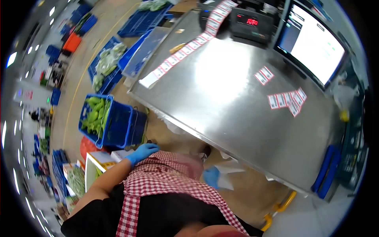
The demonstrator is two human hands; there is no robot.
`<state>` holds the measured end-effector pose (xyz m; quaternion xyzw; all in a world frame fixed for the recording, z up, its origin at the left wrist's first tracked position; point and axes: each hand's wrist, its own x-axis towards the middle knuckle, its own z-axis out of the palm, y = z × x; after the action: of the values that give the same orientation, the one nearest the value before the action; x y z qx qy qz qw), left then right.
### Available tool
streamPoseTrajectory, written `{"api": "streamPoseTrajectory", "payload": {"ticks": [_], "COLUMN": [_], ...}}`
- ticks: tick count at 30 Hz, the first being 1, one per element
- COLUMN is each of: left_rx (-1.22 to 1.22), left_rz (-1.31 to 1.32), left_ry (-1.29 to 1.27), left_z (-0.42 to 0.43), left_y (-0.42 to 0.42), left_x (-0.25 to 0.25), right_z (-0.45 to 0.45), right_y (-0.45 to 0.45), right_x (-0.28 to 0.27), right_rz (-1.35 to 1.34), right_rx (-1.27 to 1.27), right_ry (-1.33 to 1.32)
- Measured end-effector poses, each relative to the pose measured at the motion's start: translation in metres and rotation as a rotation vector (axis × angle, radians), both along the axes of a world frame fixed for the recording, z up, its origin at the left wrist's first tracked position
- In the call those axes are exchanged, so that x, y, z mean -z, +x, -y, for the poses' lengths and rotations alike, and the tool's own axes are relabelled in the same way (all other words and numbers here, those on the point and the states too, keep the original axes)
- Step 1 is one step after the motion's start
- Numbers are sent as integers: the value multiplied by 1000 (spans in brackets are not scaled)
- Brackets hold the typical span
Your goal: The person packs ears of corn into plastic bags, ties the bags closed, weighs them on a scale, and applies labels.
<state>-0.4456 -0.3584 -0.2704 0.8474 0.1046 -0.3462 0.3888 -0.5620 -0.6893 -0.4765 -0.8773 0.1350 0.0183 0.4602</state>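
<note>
My left hand [144, 153], in a blue glove, lies on the red and white checked apron [158, 177] at the front of my body. Its fingers lie fairly flat, and nothing shows in it. To its left is a blue crate [114, 124] filled with green vegetables [94, 114]. No right forearm shows. A blurred blue item [211, 176] beside white sheets [228, 175] is below the metal table [177, 106]; its exact nature is unclear.
On the table are a long label strip [185, 50], loose labels [278, 100], a device with red digits [252, 23] and a lit monitor [312, 43]. Blue pallets [140, 21] are at the upper left. Yellow metal parts [282, 205] stand below the table.
</note>
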Motion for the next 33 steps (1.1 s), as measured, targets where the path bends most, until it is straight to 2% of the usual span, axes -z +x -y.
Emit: {"api": "streamPoseTrajectory", "payload": {"ticks": [1,2,3,4,7,8,10,11,13,15,16,17,18,19,20,22,25,26,29,30,33], "left_rx": [62,44,-76,-194,-520,-622,-596,-581,-894,-1136,-1182,-1142,-1127,-1132,-1157,-1251,-1394,-1424,-1589,-1672,-1864], "left_rz": [5,-17,-27,-33,-456,-358,-227,-161,-161,-118,-37,50,137,227,255,319,397,418,409,469,662], "left_ry": [-44,-55,-68,-86,-436,-461,-280,-193,-389,-542,-544,-574,-597,-615,-655,-709,-753,-780,-893,-906,-876], "left_z": [10,31,43,46,22,16,-22,-42,-74,-111,-132,-154,-176,-195,-214,-242,-296,-316,-346,-354,-384], "left_y": [2,9,9,8,19,14,3,-4,-12,-15,-16,-13,-13,-21,-28,-45,-68,-86,-101,-106,-120], "left_x": [7,-12,-10,-9,-4,-18,-3,12,34,34,35,27,18,6,-12,-49,-70,-79,-65,-67,-69], "right_z": [-35,-62,-83,-108,-160,-169,-193,-205,-236,-274,-294,-314,-336,-357,-388,-446,-527,-554,-608,-625,-667], "right_y": [31,67,88,106,134,137,145,148,151,159,164,168,174,178,183,177,168,151,149,146,157], "right_x": [-32,-85,-113,-132,-182,-195,-215,-219,-226,-235,-238,-235,-226,-217,-212,-235,-273,-299,-288,-300,-264], "right_rz": [134,71,-2,-167,351,352,350,256,66,-109,-197,-368,-404,-418,-295,-151,-580,-758,-572,-547,-746], "right_rx": [-199,-299,-567,-696,-1095,-1214,-1418,-1448,-1497,-1540,-1570,-1380,-1213,-1047,-909,-1066,-1222,-1073,-1327,-1341,-1205], "right_ry": [-46,335,427,496,221,154,3,-67,-197,-162,-142,108,261,420,506,445,713,797,452,423,527]}}
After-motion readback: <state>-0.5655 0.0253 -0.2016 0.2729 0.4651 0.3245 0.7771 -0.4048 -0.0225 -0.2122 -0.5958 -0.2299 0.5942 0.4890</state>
